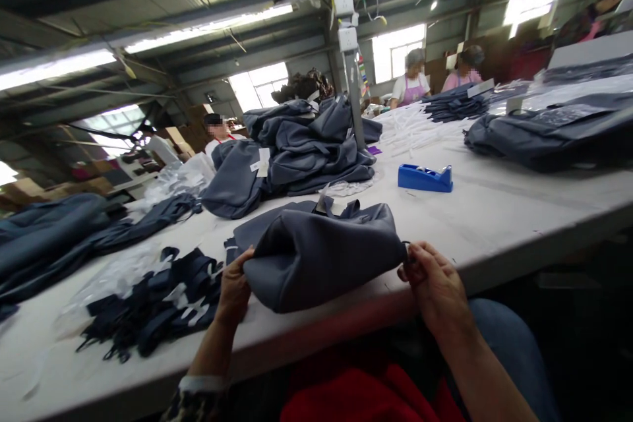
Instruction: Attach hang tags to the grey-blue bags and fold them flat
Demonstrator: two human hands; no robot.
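A dark grey-blue bag (331,254) lies at the near edge of the white table, its smooth side bulging towards me. My left hand (235,287) grips its left end, with the fingertips partly hidden behind the material. At the bag's right corner, my right hand (435,280) pinches a small dark loop or cord between thumb and fingers. A pale tag (336,208) shows on the bag's far side.
Dark straps (158,303) lie left of the bag. Behind it are a large pile of similar bags (306,145) and a metal post (353,92). A blue tape dispenser (425,178) stands behind right. More bags lie at both sides; several people are farther back.
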